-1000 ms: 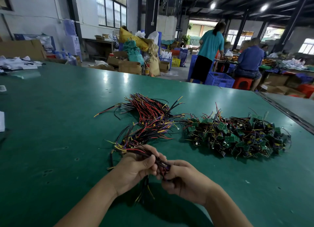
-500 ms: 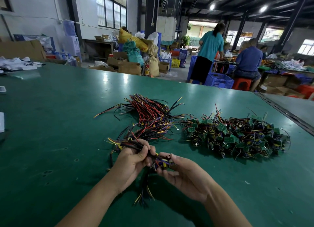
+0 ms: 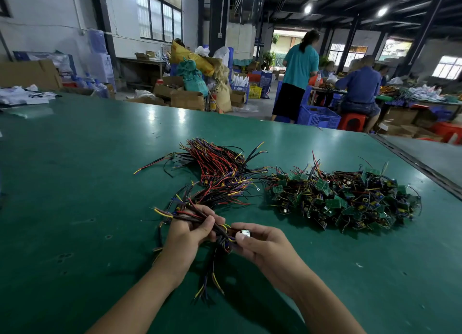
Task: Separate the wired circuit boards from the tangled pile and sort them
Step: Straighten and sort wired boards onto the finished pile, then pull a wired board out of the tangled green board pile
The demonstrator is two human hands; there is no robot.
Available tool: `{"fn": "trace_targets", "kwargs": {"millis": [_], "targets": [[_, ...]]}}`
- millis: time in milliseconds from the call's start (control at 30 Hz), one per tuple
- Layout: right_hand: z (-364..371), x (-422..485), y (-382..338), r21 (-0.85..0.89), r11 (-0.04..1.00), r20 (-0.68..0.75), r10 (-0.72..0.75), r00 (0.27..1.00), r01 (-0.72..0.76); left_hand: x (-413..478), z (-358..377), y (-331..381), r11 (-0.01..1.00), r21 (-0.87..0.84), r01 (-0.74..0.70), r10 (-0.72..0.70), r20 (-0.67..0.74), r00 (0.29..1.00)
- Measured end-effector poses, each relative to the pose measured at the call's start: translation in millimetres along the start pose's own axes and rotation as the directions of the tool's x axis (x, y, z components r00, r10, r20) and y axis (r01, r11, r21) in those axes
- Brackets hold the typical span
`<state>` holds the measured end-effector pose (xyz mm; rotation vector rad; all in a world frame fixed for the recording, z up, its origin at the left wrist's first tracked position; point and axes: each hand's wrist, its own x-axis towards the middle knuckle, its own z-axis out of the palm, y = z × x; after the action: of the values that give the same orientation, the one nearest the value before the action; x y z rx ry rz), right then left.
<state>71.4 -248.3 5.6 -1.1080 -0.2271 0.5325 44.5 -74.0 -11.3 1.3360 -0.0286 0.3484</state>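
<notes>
- Head view, nearest us: our left hand (image 3: 187,236) curls fingers and thumb round a bundle of wired boards (image 3: 193,215). Its red, black and yellow leads fan out to the left past the fist and hang toward us over the green table (image 3: 75,188).
- Just beside it, our right hand (image 3: 265,247) pinches a small board (image 3: 245,233) between thumb and forefinger at the bundle's right end. The other fingers are loosely curled beneath.
- Farther out on the table lies a heap of leads (image 3: 220,168), laid roughly alongside one another. At its right edge it meets the tangled pile of green circuit boards (image 3: 350,201).
- Past the table's far edge a blue crate (image 3: 318,117) stands on the floor between a person in teal (image 3: 300,66) and a red stool (image 3: 351,121). We cannot tell what it holds.
- Open cardboard boxes (image 3: 186,99) sit to the left of the crate with sacks piled on and behind them. Their contents are too far off for us to make out.
- Half a second ago our right hand lay open under the bundle's end, and now it nips the board. A second ago both hands were pressed together round the bundle. Both heaps lie where they did.
</notes>
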Motion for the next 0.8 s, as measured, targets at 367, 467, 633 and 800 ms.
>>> {"fn": "trace_targets", "kwargs": {"millis": [367,467,633,800], "targets": [[-24,20,-61,0.318,0.93,-0.236,-0.109,0.966,0.183,-2,-4,-5,0.989,0.127,0.081,-0.081,-0.006,0.997],[-39,34,-105,0.316,0.902,-0.341,-0.182,0.922,0.295,-2,-2,-5,0.961,0.262,0.09,-0.089,-0.014,0.996],[-69,50,-168,0.125,0.823,-0.534,-0.416,0.736,0.555,-7,1,-2,0.902,0.423,0.086,-0.099,0.01,0.995],[-114,54,-161,-0.738,0.659,-0.535,-0.704,0.468,0.147,-12,2,-4,0.801,0.586,-0.122,0.046,0.143,0.989]]}}
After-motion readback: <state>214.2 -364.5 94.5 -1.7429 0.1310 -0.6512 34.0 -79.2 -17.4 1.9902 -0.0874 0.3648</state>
